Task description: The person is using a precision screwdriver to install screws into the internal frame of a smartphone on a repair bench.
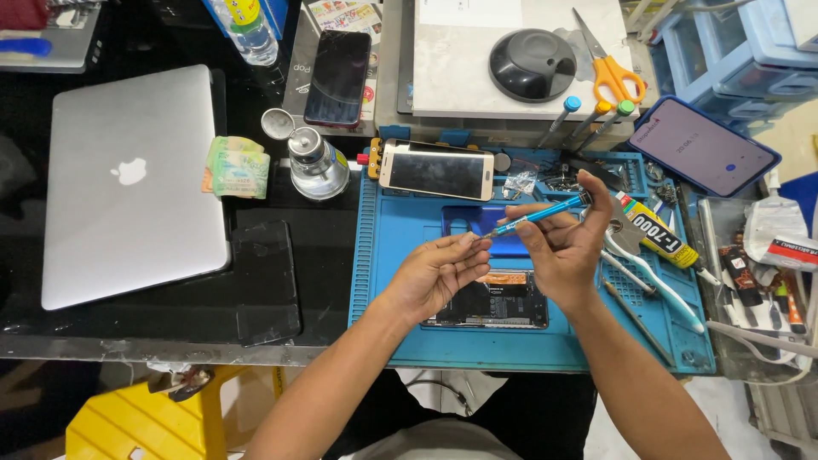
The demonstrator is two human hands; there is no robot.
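The right hand [569, 247] is curled around a slim blue precision screwdriver [537, 217], thumb and fingers closed on the shaft near its upper end, the tool slanting down toward the left. The left hand [439, 273] has its fingertips pinched together at the driver's tip; whether a tiny screw sits between them is too small to tell. Both hands hover above an opened phone [490, 300] lying face down on the blue repair mat [400, 247], toward the near edge of the worktop [170, 328].

The screwdriver looks light, stiff and thin, with a smooth shaft that could roll between the fingers; a grip on the thicker handle part near the cap seems steadiest, leaving the fine tip free. The opened phone, with its inner parts exposed, is probably fragile and best held by its side edges.

Near the mat's far edge lies a gold-trimmed phone [436, 169], with a glue tube [656, 232] toward the right.
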